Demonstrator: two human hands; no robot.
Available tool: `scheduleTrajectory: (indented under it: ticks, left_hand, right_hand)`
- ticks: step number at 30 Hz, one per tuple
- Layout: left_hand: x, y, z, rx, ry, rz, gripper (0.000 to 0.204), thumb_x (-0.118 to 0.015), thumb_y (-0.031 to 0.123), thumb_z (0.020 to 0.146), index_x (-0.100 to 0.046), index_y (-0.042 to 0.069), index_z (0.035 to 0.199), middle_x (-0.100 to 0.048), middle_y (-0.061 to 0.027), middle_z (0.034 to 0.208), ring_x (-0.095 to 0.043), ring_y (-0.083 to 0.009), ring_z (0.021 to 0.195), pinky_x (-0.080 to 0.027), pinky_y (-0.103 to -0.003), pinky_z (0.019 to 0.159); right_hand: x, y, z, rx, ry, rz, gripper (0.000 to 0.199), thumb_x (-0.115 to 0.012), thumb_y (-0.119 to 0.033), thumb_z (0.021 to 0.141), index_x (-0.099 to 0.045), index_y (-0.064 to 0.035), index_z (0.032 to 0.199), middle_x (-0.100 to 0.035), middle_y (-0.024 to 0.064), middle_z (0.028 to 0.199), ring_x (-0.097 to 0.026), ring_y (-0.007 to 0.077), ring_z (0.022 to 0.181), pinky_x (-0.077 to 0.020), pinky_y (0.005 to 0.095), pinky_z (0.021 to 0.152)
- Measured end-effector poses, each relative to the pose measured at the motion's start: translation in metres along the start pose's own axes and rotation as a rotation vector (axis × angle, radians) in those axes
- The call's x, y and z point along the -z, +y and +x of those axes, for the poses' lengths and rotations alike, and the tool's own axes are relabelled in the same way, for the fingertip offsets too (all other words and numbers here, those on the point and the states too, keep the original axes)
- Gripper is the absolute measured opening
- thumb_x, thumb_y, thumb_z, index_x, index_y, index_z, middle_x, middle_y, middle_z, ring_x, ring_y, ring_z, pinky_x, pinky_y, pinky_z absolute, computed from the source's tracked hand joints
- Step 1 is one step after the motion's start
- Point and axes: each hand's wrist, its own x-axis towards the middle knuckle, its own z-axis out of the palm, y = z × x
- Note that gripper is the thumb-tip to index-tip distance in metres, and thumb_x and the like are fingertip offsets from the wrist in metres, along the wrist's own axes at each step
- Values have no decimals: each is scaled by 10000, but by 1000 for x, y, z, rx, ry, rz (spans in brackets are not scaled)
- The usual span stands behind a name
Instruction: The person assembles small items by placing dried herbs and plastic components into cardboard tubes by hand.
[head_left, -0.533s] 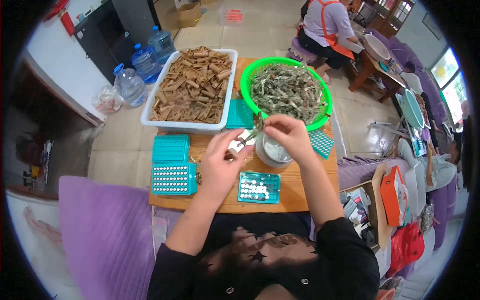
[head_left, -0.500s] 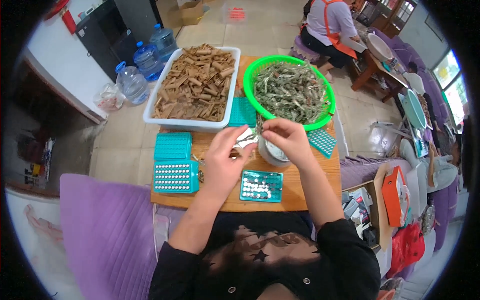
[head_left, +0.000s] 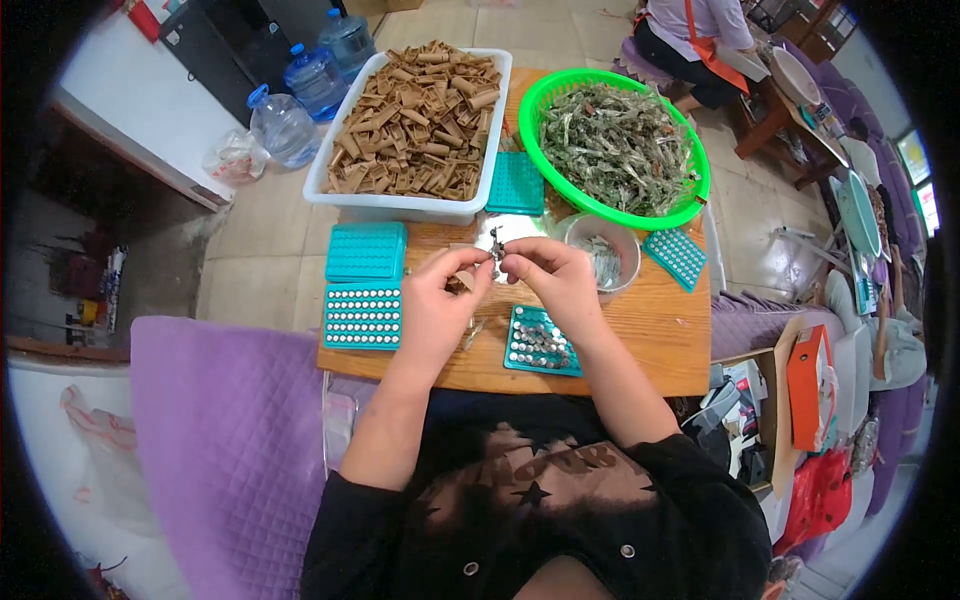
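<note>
A wooden table (head_left: 640, 340) lies under both hands. Beyond the left hand, at the table's far edge, stands a white tub (head_left: 400, 205) heaped with brown curled pieces (head_left: 415, 120). Beyond the right hand sits a green basket (head_left: 690, 205) full of grey-green stalks (head_left: 615, 145). A second person in an orange apron (head_left: 690, 45) sits well past the basket. Water bottles (head_left: 300, 100) stand on the floor, off to the far left of the tub.

Left of the left hand are two teal trays: a closed one (head_left: 367, 250) and, nearer the body, one filled with rows of small pale pieces (head_left: 363, 315). Just below the right hand lies another small teal tray (head_left: 540, 342), partly filled. To the right of the right hand stands a clear cup (head_left: 605, 255), and past it a tilted teal tray (head_left: 675, 258).

The left hand (head_left: 440, 305) is curled, pinching a tan piece (head_left: 462, 281) between thumb and fingers. The right hand (head_left: 555, 275) is closed at the fingertips, pinching a small dark stalk (head_left: 495, 245), which stands between the two hands above the table.
</note>
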Motion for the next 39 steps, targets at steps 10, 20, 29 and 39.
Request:
scheduleTrajectory:
  ticks: [10,20,29,39]
  left_hand:
    - [-16,4,-12,-69,121,-23,98,-689,26,730,-647,31,819,-614,-56,724,-564,-98,612,-424,-219,476]
    - [-24,4,-24,-19,87,-115,63,-672,4,759,-632,0,808,-621,-48,778,-560,-94,684,-435,-216,592]
    - [-28,1,-27,-122,229,74,114,-682,4,741,-618,20,835,-596,-45,744,-544,-84,649,-438,-219,568]
    - [-24,2,-26,9,174,65,140,-687,-1,691,-615,51,800,-452,17,591,-413,-68,551,-346,-206,492]
  right_hand:
    - [0,-5,-13,-16,33,146,175,-623,-85,828,-634,49,940,-636,57,782,-578,101,685,-477,224,632]
    - [-6,5,-18,-91,124,539,155,-625,-56,823,-619,59,927,-621,67,777,-557,110,693,-457,220,652]
    - [-8,4,-17,-18,142,372,154,-631,-60,820,-624,49,930,-626,62,785,-560,104,690,-461,221,637]
    - [-10,2,-18,-13,135,306,164,-641,-69,814,-629,49,928,-630,46,777,-562,89,686,-461,211,631]
